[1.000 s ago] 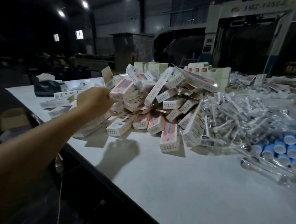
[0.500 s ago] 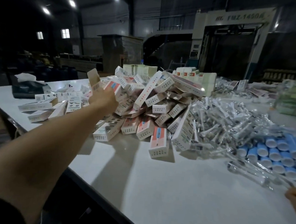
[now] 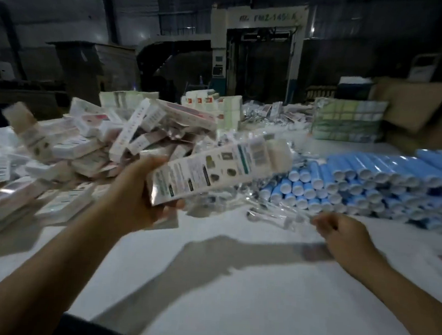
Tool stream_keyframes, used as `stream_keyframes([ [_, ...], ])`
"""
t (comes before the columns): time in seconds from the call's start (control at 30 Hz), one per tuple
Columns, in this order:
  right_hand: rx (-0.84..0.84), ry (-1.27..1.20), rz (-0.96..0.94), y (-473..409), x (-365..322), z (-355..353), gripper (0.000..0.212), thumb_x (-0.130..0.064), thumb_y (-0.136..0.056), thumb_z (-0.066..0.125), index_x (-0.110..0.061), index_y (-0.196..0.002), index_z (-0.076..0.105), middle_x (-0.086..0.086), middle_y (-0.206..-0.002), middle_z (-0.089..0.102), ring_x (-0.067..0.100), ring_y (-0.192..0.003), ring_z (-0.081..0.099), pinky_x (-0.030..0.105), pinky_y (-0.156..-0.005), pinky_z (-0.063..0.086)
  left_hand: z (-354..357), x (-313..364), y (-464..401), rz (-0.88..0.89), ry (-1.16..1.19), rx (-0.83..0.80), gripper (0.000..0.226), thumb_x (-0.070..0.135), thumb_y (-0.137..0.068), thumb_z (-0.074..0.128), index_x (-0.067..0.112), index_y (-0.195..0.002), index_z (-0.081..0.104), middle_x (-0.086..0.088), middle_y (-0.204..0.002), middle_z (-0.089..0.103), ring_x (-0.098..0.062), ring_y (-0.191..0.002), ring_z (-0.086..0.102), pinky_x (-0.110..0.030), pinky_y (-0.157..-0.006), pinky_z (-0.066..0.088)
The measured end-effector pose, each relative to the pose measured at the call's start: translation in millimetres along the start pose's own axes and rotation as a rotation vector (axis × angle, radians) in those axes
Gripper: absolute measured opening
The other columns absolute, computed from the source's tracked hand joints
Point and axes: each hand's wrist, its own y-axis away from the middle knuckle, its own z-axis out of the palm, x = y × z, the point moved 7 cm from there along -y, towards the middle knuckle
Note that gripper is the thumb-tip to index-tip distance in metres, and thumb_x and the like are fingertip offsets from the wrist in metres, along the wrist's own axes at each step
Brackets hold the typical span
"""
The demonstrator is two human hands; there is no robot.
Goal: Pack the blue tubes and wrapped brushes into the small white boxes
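Head view: the white desk (image 3: 233,284) has a broad bare stretch in the near middle, between the two forearms, and its dark near edge cuts across the lower left corner. The far half is crowded: a heap of boxes (image 3: 128,141) on the left, wrapped brushes (image 3: 271,214) in clear film in the middle, and stacked tubes (image 3: 368,186) on the right. The left hand (image 3: 137,201) has its grip curled round one box (image 3: 214,174), held above the desk in front of the heap. That box is white with small print and dark pictures on its face, blurred; its long axis rises from the hand at lower left toward the upper right, the far end over the tubes. The tubes are blue with white caps, lying flat, caps toward the camera. The right hand (image 3: 345,234) hangs just beside the nearest brushes, fingers curled; whether it pinches a brush I cannot tell.
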Motion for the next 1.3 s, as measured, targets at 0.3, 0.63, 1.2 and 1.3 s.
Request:
stream_keyframes([
  [0.3, 0.075, -0.986, 0.385, 10.7, 18.0, -37.1, 0.047, -0.042, -0.099, 0.039, -0.008, -0.093, 0.071, 0.017, -0.084, 0.073, 0.020, -0.056, 0.065, 0.021, -0.036, 0.041, 114.1, -91.0, -75.8, -0.286, -0.296, -0.069, 0.042, 0.048, -0.094, 0.048, 0.010, -0.098, 0.066, -0.010, -0.064, 0.067, -0.015, -0.035, 0.052, -0.014, -0.028, 0.034],
  [0.63, 0.008, -0.639, 0.396, 13.9, 10.0, -30.5, 0.015, 0.001, -0.092, 0.050, 0.001, -0.093, 0.066, 0.018, -0.077, 0.069, 0.012, -0.037, 0.053, 0.015, -0.031, 0.031, 161.0, -65.7, -44.6, 0.856, -1.812, 0.045, 0.085, 0.083, -0.075, 0.009, 0.031, -0.128, 0.051, 0.009, -0.120, 0.059, -0.019, -0.112, 0.049, -0.038, -0.094, 0.032],
  [1.2, 0.254, 0.966, 0.100, -136.6, -23.5, -168.9, 0.027, -0.009, -0.093, 0.045, -0.002, -0.117, 0.055, 0.021, -0.129, 0.047, 0.038, -0.116, 0.045, 0.043, -0.092, 0.041, 196.6, -100.3, -37.3, 0.929, -1.937, -0.060, 0.061, 0.057, -0.076, 0.059, 0.003, -0.103, 0.070, -0.009, -0.084, 0.068, -0.026, -0.069, 0.065, -0.040, -0.056, 0.054],
  [1.3, 0.051, 1.314, 0.323, -161.6, 6.4, -185.9, 0.031, -0.014, -0.095, 0.043, -0.006, -0.122, 0.056, 0.015, -0.134, 0.049, 0.032, -0.119, 0.048, 0.040, -0.097, 0.044, 197.1, -106.3, -49.9, 0.776, -1.952, -0.113, 0.078, 0.065, -0.089, 0.017, 0.009, -0.140, 0.037, -0.007, -0.126, 0.052, -0.024, -0.108, 0.054, -0.039, -0.090, 0.044],
])
